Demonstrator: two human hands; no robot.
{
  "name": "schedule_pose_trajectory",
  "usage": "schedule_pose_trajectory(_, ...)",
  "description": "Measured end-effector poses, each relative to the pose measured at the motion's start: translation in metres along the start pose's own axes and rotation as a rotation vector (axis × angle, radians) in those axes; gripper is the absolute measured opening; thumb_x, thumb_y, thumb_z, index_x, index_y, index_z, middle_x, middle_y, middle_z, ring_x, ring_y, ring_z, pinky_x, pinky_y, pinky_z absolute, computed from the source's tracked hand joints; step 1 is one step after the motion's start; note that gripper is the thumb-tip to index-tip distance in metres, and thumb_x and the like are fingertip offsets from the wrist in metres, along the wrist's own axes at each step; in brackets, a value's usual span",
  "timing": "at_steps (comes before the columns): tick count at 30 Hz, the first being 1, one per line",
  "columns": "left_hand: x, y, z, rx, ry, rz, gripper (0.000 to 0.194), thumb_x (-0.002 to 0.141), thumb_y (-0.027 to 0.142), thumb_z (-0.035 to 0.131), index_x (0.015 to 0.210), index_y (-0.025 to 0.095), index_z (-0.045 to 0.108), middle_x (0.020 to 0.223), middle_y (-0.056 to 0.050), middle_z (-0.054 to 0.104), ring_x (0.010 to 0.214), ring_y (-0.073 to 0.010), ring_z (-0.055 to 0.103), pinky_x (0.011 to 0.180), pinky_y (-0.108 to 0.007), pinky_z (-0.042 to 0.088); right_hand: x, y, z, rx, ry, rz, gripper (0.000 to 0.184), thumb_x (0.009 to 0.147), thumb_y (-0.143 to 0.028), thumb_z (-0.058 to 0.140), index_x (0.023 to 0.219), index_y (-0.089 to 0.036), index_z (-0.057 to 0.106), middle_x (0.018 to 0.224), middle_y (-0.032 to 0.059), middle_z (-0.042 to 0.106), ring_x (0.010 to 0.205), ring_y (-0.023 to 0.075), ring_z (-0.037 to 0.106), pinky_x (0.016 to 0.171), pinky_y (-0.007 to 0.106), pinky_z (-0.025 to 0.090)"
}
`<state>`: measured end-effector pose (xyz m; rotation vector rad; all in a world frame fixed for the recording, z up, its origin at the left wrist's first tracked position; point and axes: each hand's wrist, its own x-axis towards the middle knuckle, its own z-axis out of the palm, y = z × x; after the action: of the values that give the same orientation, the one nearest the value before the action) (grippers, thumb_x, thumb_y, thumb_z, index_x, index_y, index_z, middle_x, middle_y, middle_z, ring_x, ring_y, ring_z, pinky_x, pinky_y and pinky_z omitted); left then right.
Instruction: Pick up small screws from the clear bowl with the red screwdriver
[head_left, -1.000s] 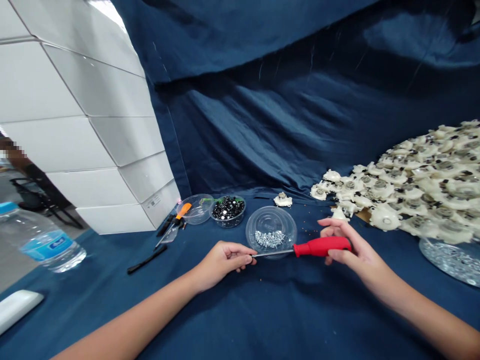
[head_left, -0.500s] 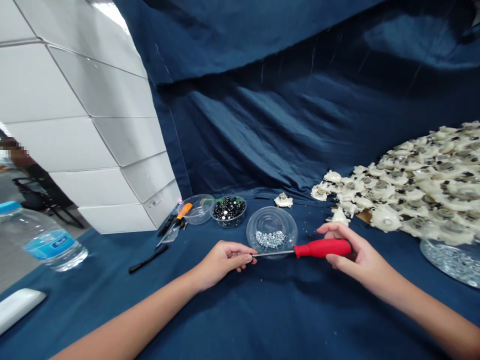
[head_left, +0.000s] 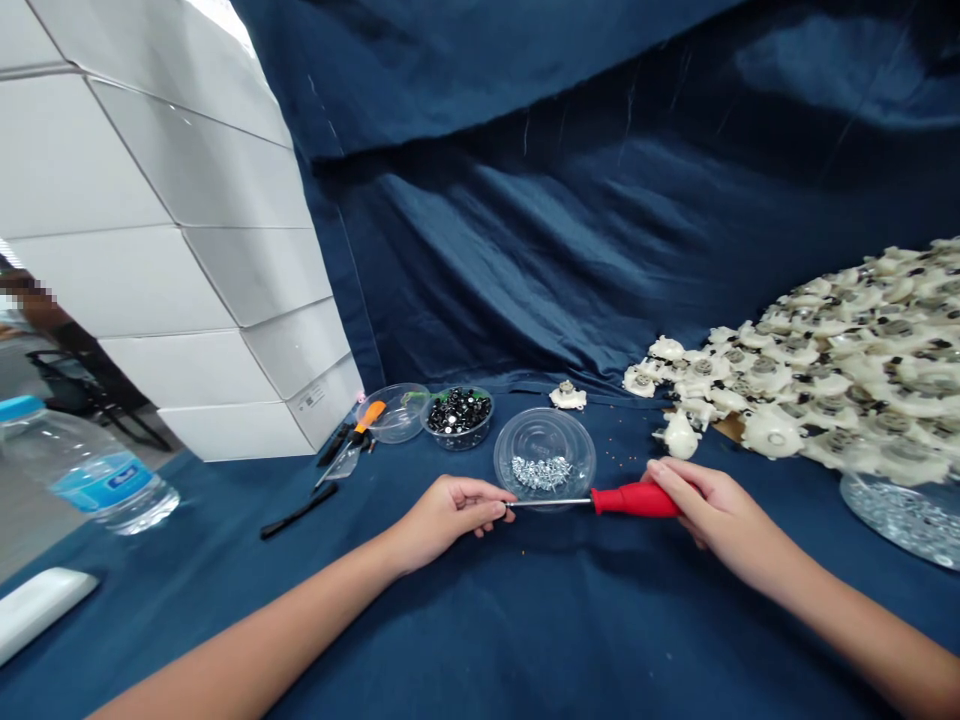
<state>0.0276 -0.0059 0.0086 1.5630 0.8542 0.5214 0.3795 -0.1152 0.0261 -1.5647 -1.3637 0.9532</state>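
My right hand (head_left: 709, 505) is wrapped round the red handle of a screwdriver (head_left: 634, 500), which lies level, its metal shaft pointing left. My left hand (head_left: 450, 515) pinches at the shaft's tip; whatever sits between the fingers is too small to see. Just behind the shaft stands a clear plastic dish (head_left: 545, 450) with several small silver screws in it. Both hands hover low over the blue cloth (head_left: 525, 620).
A heap of cream plastic parts (head_left: 825, 390) fills the right side, one loose part (head_left: 568, 396) behind the dish. A bowl of black pieces (head_left: 458, 415), an empty clear bowl (head_left: 394, 412), an orange-handled tool (head_left: 352, 440), a water bottle (head_left: 90, 475) and white boxes (head_left: 187, 280) stand left.
My right hand has closed more fully over the red handle, covering its end. The left hand and the shaft stay in place.
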Motion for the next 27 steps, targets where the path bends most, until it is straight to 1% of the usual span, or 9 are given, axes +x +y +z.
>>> schedule_pose_trajectory(2,0.0,-0.001,-0.001,0.005,-0.005,-0.001,0.048,0.091,0.053,0.085,0.121,0.017,0.085,0.107,-0.012,0.085,0.079,-0.016,0.068,0.074,-0.028,0.053,-0.001,0.0,0.001,0.044,0.029,-0.036,0.053,0.101,-0.076,0.06,0.099,-0.024,0.07,0.054,-0.0065,0.047,0.046,0.0143,0.045,0.049,0.027,0.035)
schedule_pose_trajectory(5,0.0,-0.001,-0.001,0.013,-0.01,0.003,0.047,0.091,0.053,0.084,0.121,0.017,0.085,0.108,-0.012,0.085,0.08,-0.0163,0.069,0.075,-0.028,0.053,-0.003,-0.002,0.002,0.162,0.087,-0.125,0.045,0.098,-0.065,0.074,0.118,-0.025,0.066,0.064,-0.0051,0.059,0.053,0.0159,0.056,0.056,0.029,0.045)
schedule_pose_trajectory(8,-0.001,-0.001,-0.001,0.016,-0.008,0.005,0.047,0.091,0.053,0.084,0.12,0.017,0.085,0.108,-0.012,0.085,0.08,-0.0164,0.069,0.075,-0.029,0.054,-0.005,-0.002,0.005,0.268,0.129,-0.209,0.054,0.093,-0.056,0.085,0.133,-0.028,0.061,0.087,-0.0003,0.067,0.068,0.0197,0.067,0.061,0.031,0.055)
schedule_pose_trajectory(11,-0.001,-0.001,0.0,0.008,-0.009,0.011,0.046,0.09,0.053,0.085,0.119,0.016,0.085,0.108,-0.012,0.085,0.079,-0.0162,0.069,0.075,-0.029,0.054,-0.005,0.002,0.008,0.277,0.083,-0.231,0.053,0.095,-0.056,0.081,0.137,-0.029,0.062,0.098,0.0036,0.07,0.074,0.0221,0.07,0.063,0.033,0.059)
schedule_pose_trajectory(14,-0.001,-0.001,-0.001,-0.008,0.001,0.013,0.047,0.09,0.053,0.085,0.119,0.016,0.085,0.107,-0.012,0.086,0.078,-0.015,0.068,0.074,-0.028,0.053,-0.003,0.006,0.007,0.258,0.007,-0.145,0.046,0.104,-0.063,0.065,0.129,-0.024,0.065,0.078,0.0022,0.072,0.064,0.0211,0.068,0.061,0.032,0.055)
schedule_pose_trajectory(17,-0.001,-0.001,-0.001,-0.024,0.006,0.014,0.047,0.089,0.053,0.086,0.118,0.016,0.085,0.105,-0.011,0.086,0.077,-0.0141,0.067,0.073,-0.027,0.052,-0.002,0.008,0.004,0.213,-0.048,-0.056,0.049,0.107,-0.069,0.055,0.118,-0.023,0.066,0.054,-0.0042,0.06,0.045,0.0167,0.054,0.048,0.028,0.043)
schedule_pose_trajectory(19,-0.001,0.0,-0.001,-0.034,0.005,0.012,0.047,0.088,0.053,0.087,0.116,0.016,0.086,0.105,-0.011,0.086,0.076,-0.014,0.067,0.072,-0.026,0.052,-0.001,0.007,0.004,0.193,-0.063,-0.056,0.048,0.107,-0.069,0.057,0.113,-0.023,0.066,0.051,-0.0054,0.057,0.042,0.0157,0.051,0.047,0.028,0.041)
schedule_pose_trajectory(23,-0.001,-0.001,0.0,-0.049,0.013,0.011,0.047,0.087,0.053,0.088,0.116,0.015,0.086,0.104,-0.012,0.086,0.076,-0.0138,0.067,0.072,-0.026,0.052,-0.005,0.007,0.006,0.256,-0.009,-0.151,0.042,0.102,-0.059,0.071,0.128,-0.026,0.064,0.075,-0.0004,0.07,0.061,0.0204,0.066,0.061,0.032,0.054)
schedule_pose_trajectory(27,0.001,-0.003,0.0,-0.066,0.016,0.015,0.047,0.087,0.052,0.089,0.116,0.015,0.086,0.104,-0.012,0.086,0.075,-0.0135,0.067,0.071,-0.025,0.052,-0.01,0.01,0.009,0.212,0.055,-0.275,0.049,0.095,-0.051,0.08,0.137,-0.031,0.063,0.109,0.0062,0.07,0.08,0.023,0.069,0.07,0.034,0.06)
